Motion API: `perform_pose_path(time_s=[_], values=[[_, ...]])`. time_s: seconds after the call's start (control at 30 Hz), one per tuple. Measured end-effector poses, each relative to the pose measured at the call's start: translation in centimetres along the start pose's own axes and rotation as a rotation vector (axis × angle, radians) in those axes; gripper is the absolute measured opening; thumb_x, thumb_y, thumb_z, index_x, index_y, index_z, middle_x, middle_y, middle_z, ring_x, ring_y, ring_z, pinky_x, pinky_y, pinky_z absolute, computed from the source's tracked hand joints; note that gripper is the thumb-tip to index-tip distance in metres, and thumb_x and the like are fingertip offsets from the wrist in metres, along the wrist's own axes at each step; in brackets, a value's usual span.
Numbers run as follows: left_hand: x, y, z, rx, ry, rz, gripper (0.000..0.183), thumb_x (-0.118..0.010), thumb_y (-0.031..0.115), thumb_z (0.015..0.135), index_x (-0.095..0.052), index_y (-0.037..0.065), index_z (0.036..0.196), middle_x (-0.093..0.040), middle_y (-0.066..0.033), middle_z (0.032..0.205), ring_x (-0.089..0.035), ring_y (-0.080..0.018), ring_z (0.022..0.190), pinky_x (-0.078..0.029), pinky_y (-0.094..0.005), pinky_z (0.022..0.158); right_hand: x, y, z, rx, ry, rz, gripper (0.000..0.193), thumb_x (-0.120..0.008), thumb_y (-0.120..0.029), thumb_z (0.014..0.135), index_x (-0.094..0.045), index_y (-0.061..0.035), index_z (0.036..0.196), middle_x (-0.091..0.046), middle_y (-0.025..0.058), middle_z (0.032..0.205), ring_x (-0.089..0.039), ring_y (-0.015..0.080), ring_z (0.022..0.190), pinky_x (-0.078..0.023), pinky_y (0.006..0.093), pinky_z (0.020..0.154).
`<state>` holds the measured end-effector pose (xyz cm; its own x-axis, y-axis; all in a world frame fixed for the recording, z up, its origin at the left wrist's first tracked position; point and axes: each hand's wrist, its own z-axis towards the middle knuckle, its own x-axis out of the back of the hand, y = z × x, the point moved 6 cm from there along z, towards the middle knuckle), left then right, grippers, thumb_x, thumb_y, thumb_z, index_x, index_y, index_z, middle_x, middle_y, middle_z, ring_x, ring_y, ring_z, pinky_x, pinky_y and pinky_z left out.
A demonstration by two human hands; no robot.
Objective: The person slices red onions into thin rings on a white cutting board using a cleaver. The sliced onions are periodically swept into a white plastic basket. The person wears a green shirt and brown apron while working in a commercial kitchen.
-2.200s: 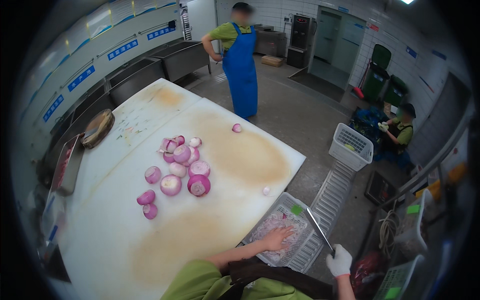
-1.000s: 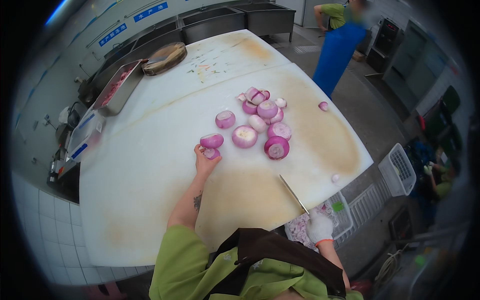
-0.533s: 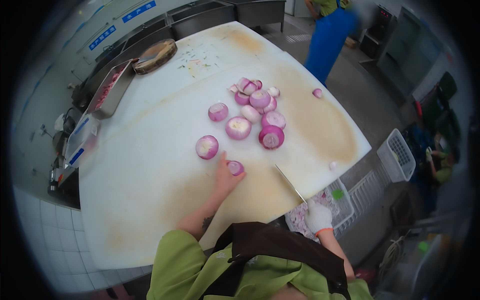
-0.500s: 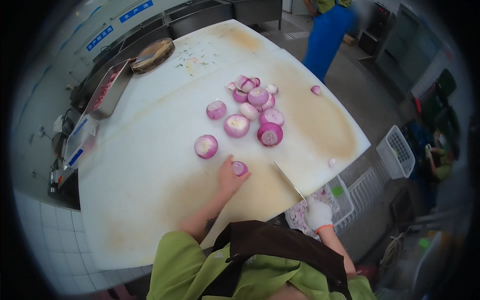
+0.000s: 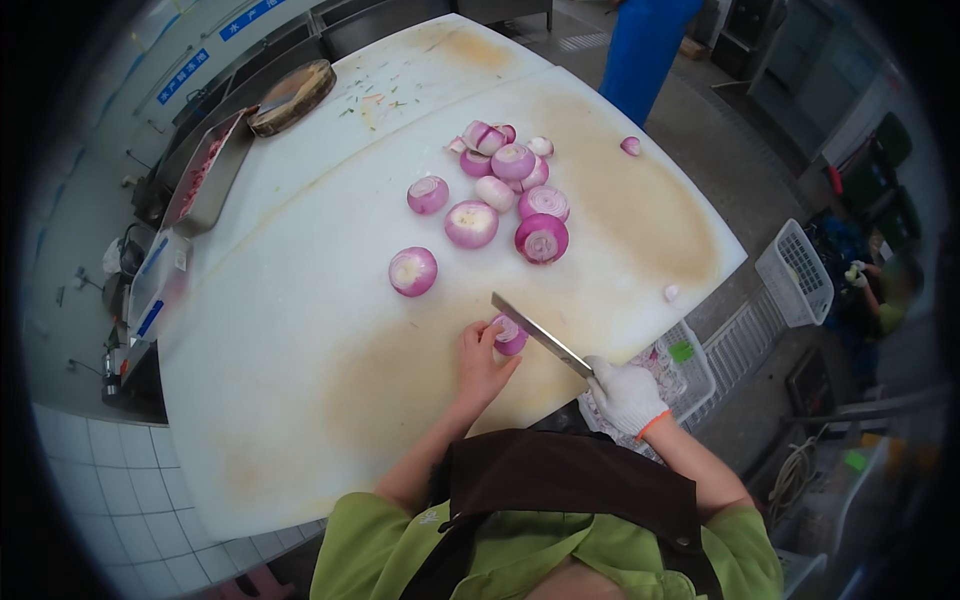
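Blue rectangular sign (image 5: 252,17), white characters, on wall (image 5: 120,120) at 11 o'clock; second blue sign (image 5: 183,76), likewise lettered, same wall, 10 o'clock; green label (image 5: 682,352) on basket (image 5: 708,382), between 3 and 4 o'clock, any lettering too small

Approx 15 red onions & pcs (image 5: 471,224), ctr to R, pile overlaps; 1 knife (image 5: 545,338), ctr; upper L: 1 round chopping block (image 5: 292,98), 1 metal tray (image 5: 223,180), 2 blue signs (image 5: 184,77).

Small purple onion (image 5: 511,339) just beside a slanted steel knife (image 5: 545,337)
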<state>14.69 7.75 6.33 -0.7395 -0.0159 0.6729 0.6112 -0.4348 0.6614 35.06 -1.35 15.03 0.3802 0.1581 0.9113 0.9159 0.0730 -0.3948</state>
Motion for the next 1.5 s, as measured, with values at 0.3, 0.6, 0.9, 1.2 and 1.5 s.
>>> perform_pose_path(time_s=[0.3,0.6,0.9,1.2,1.5], values=[[-0.2,-0.2,0.5,-0.085,0.082,-0.014,0.046,-0.080,0.007,0.060,-0.057,0.006,0.100,-0.052,-0.0129,0.105,-0.050,-0.0333,0.098,-0.043,-0.0419,0.084,0.4,-2.1,3.2,0.045,-0.243,-0.164,0.017,-0.046,-0.015,0.086,-0.057,-0.0014,0.089,-0.065,0.0205,0.072,-0.064,0.0393,0.065,-0.050,0.0497,0.059],[-1.4,-0.5,-0.2,-0.008,0.156,-0.047,0.058,-0.083,0.008,0.055,-0.051,0.005,0.103,-0.047,-0.0185,0.110,-0.048,-0.0359,0.102,-0.043,-0.0429,0.084,-6.5,-2.2,7.3,0.011,-0.129,-0.069,0.016,-0.047,-0.015,0.085,-0.057,-0.0024,0.086,-0.065,0.0204,0.072,-0.064,0.0397,0.066,-0.049,0.0506,0.059],[2.9,-5.6,1.2,0.112,0.180,0.289,0.054,-0.068,0.004,0.061,-0.052,0.007,0.113,-0.042,-0.0222,0.123,-0.044,-0.0420,0.111,-0.037,-0.0492,0.096,-4.6,0.8,1.0,-0.046,0.106,0.010,0.024,-0.049,-0.026,0.091,-0.052,-0.0027,0.087,-0.060,0.0199,0.062,-0.062,0.0385,0.061,-0.048,0.0495,0.057],[-1.5,-0.5,3.9,-0.207,-0.284,0.148,0.045,-0.065,0.002,0.068,-0.056,0.010,0.112,-0.052,-0.0141,0.121,-0.048,-0.0363,0.115,-0.040,-0.0487,0.092,-3.0,4.9,-0.1,-0.388,0.069,-0.020,0.021,-0.046,-0.019,0.089,-0.054,0.0001,0.089,-0.063,0.0234,0.068,-0.063,0.0419,0.065,-0.049,0.0520,0.060],[-1.8,0.9,-0.4,-0.191,-0.073,0.037,0.046,-0.081,0.008,0.059,-0.053,0.006,0.095,-0.054,-0.0148,0.108,-0.052,-0.0355,0.098,-0.043,-0.0425,0.083,-3.8,4.8,0.2,-0.371,0.046,0.006,0.020,-0.046,-0.017,0.086,-0.057,-0.0001,0.087,-0.063,0.0253,0.071,-0.065,0.0426,0.068,-0.051,0.0523,0.063]])
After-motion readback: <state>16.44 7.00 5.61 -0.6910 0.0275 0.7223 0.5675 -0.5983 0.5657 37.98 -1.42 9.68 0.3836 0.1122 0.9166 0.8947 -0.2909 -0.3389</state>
